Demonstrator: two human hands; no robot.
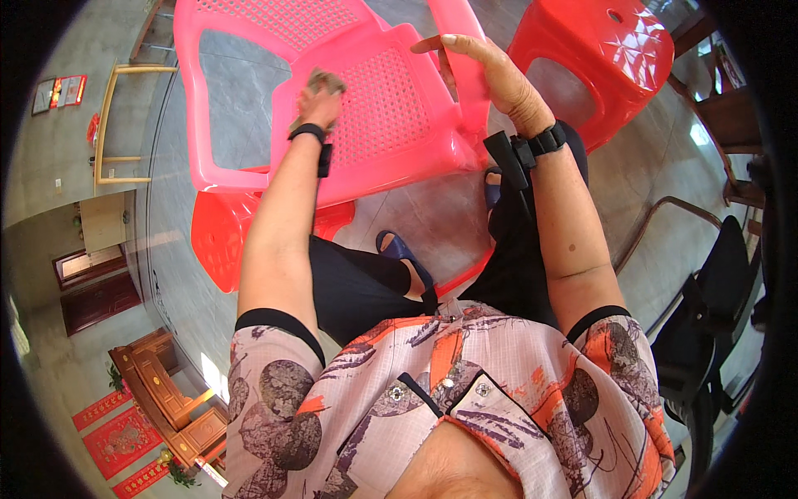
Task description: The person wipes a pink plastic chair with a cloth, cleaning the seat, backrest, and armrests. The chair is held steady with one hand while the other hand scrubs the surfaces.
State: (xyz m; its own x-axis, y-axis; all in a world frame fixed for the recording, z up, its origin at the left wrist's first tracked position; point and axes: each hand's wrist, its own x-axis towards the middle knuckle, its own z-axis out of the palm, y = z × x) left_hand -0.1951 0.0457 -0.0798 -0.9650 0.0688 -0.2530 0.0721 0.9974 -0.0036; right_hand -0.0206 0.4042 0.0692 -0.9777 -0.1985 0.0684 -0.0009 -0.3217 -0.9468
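Note:
A pink plastic armchair (378,179) with a perforated seat and back stands in front of me, tilted in the view. My left hand (319,110) is closed on a crumpled brownish cloth (327,82), pressed against the left part of the seat. Over the chair's right armrest (462,25) lies my right hand (496,76), its fingers wrapping the inner side and partly hidden by the armrest. Both wrists wear black straps.
Red plastic stools stand beyond my right hand (594,50) and below the chair at left (218,241). A black folding chair (706,308) is on the right. A carved wooden cabinet (170,391) stands at lower left. My sandalled feet (403,258) rest on grey tiles.

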